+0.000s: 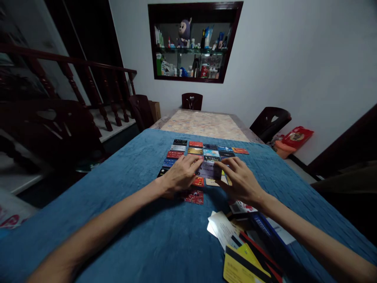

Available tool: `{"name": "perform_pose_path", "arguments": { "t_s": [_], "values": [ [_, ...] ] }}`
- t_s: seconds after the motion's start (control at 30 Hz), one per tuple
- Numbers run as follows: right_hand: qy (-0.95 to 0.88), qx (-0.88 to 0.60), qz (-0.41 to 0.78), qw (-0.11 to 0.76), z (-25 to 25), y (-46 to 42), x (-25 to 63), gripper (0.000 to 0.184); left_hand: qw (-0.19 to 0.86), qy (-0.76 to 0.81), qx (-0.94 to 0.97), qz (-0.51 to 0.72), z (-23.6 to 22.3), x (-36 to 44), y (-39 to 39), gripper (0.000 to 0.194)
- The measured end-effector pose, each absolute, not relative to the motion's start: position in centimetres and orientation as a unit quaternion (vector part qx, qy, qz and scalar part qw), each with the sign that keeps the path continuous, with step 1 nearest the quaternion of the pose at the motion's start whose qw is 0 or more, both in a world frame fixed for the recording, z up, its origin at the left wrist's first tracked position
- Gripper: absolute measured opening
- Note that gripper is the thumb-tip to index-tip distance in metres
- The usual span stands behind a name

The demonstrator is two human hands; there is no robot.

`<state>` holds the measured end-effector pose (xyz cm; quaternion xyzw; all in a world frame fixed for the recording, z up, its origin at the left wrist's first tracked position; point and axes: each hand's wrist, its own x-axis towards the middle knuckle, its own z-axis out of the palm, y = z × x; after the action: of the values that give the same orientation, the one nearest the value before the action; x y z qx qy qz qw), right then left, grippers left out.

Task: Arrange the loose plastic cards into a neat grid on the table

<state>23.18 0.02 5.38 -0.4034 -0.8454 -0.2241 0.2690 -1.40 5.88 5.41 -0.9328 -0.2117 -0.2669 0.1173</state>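
Between both hands, a purplish-grey bank card (209, 171) is held up above the laid-out cards. My left hand (185, 171) pinches its left edge. The fingers of my right hand (240, 179) close on its right edge. Rows of cards lie beneath and beyond, among them a black card (180, 142), a gold card (194, 151) and an orange card (240, 150). A red card (194, 196) lies just in front of my left hand. My hands cover part of the rows. Under my right forearm is a loose pile with a yellow card (243, 267) and a white card (225, 230).
A blue cloth (118, 192) covers the near part of the table; a patterned cover (203, 122) shows at the far end. Dark wooden chairs (192, 101) stand around it. On the right, a red package (297, 135) sits on an orange bin (284, 149).
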Motion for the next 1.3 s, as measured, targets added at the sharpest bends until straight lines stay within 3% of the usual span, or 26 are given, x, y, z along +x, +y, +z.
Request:
{"name": "perform_pose_path", "arguments": {
  "t_s": [0.5,0.9,1.3],
  "values": [
    [-0.861,-0.412,-0.158,0.252,6.1,11.9,18.4,0.045,0.059,-0.281,-0.917,-0.276,7.5,-6.3,14.7,0.038],
    [-0.841,-0.512,-0.085,0.152,5.2,18.2,14.4,0.022,-0.014,-0.355,-0.904,-0.239,5.1,-8.2,22.6,0.028],
    [-0.838,-0.535,-0.055,0.092,3.6,21.3,13.7,0.024,-0.045,-0.384,-0.905,-0.178,2.9,-8.3,25.6,0.033]
  ]
}}
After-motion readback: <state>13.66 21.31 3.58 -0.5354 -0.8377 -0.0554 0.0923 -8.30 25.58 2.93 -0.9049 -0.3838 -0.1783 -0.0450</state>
